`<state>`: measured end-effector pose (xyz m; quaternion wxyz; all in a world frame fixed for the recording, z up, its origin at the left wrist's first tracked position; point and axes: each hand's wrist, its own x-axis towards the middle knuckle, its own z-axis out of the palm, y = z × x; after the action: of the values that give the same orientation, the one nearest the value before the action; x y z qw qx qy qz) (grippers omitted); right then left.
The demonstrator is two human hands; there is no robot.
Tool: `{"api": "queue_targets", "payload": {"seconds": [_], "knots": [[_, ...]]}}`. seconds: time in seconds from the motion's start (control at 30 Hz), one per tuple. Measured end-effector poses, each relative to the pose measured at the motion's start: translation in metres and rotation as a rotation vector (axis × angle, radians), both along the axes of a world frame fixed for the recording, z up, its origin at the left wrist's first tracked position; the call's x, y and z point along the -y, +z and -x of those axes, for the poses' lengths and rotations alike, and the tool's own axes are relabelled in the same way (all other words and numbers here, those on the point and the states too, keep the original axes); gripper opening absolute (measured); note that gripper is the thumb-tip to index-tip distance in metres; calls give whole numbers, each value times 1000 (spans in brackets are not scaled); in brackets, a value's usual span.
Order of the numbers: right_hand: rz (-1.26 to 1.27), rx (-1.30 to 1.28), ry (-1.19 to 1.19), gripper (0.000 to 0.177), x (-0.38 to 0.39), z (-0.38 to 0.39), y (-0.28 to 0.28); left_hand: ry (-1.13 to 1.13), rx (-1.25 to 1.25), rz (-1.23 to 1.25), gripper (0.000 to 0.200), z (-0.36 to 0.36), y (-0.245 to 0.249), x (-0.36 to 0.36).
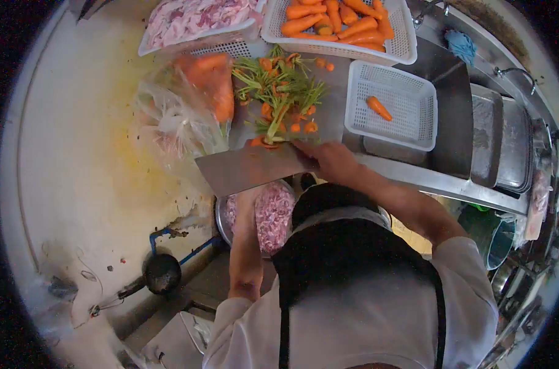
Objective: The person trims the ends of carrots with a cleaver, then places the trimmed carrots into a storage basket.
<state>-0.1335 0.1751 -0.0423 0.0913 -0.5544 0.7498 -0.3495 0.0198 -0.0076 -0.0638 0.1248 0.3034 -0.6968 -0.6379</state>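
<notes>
My right hand (pixel 333 161) is closed around the handle of a cleaver (pixel 251 172), whose broad blade reaches out to the left. The blade covers most of my left hand (pixel 250 195); only the wrist side shows below it and the fingers are hidden. Just beyond the blade's far edge, a bit of orange carrot (pixel 264 142) with a green stem shows. A pile of cut carrot tops (pixel 282 92) with leaves and orange ends lies on the metal counter (pixel 334 111). To its left sits a clear plastic bag (pixel 184 123) with carrots in it.
A white basket (pixel 392 144) holding one carrot (pixel 379 108) stands at the sink (pixel 454 92). Behind are a basket of carrots (pixel 404 37) and a basket of pale meat (pixel 202 24). Below my arms is a bowl of minced meat (pixel 274 212). A wall (pixel 89 154) bounds the left.
</notes>
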Motion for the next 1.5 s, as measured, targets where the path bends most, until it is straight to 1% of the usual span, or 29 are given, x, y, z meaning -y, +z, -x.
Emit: {"api": "queue_targets", "payload": {"seconds": [0.03,0.1,0.17,0.2,0.27,0.3,0.33,0.37,0.4,0.43,0.47,0.5,0.57,0.6,0.67,0.7,0.73,0.77,0.8,0.87,0.93,1.0,1.1,1.2,1.23,1.3,1.4,1.43,1.5], "knots": [[0,0,2,58,2,1,0,7,-4,-7,49,-9,1,2],[-256,-35,36,60,5,4,2,20,-15,-23,48,-22,0,3],[-246,4,19,59,2,15,-12,32,-28,-36,47,-26,-1,9],[-233,43,7,57,3,24,-18,38,-31,-34,47,-22,15,7],[-318,77,-4,53,1,38,-4,14,-54,471,42,-11,63,-4],[-405,113,-7,50,-4,39,1,21,-45,464,42,-14,64,-7],[-399,99,2,50,-3,45,-9,36,-55,451,43,-7,65,-2],[-393,110,-14,44,-5,47,-28,46,-58,434,44,-3,65,0],[-389,123,-35,39,-4,46,-26,51,-60,433,44,0,64,0],[-388,117,-36,39,-5,46,-24,95,-138,305,45,4,62,-1],[-241,172,-76,36,-8,40,-23,136,-212,176,46,8,59,-1],[-94,231,-114,33,-9,31,-17,135,-209,176,46,10,58,0],[-125,329,-171,33,-10,20,-15,168,-187,-52,52,13,54,1],[-155,420,-228,33,-13,18,-14,163,-188,-53,52,13,45,2],[-107,422,-251,33,-19,12,-31,208,-307,180,55,15,25,7],[-63,431,-269,33,-20,9,-29,204,-313,180,55,16,27,5],[-60,426,-272,33,-22,8,-25,287,-339,-114,54,14,30,1],[-115,517,-288,33,-25,8,-21,364,-359,-410,52,13,31,-1],[-171,611,-303,33,-25,8,-12,362,-361,-409,52,12,28,-2],[-161,619,-308,34,-24,7,3,488,-451,-812,44,6,13,-6],[-151,627,-311,34,-20,5,13,488,-460,-831,43,3,4,-9],[-12,539,-313,36,-16,2,23,494,-470,-852,42,1,2,-12],[19,616,-308,35,-11,-4,68,560,-432,-861,42,-1,12,-18],[-90,474,-219,31,-10,2,27,579,-424,-830,41,-7,15,-22],[-81,466,-224,31,-17,4,1,539,-511,-868,42,-13,9,-18],[-317,449,-181,35,-33,11,-47,482,-603,-903,42,-12,11,-6],[-213,384,-283,30,-56,11,-59,519,-557,-885,43,-6,13,0],[-208,377,-290,30,-57,14,-48,440,-483,-864,44,2,6,6],[-311,602,-472,21,-61,17,-27,339,-416,-836,46,26,0,11]]}}
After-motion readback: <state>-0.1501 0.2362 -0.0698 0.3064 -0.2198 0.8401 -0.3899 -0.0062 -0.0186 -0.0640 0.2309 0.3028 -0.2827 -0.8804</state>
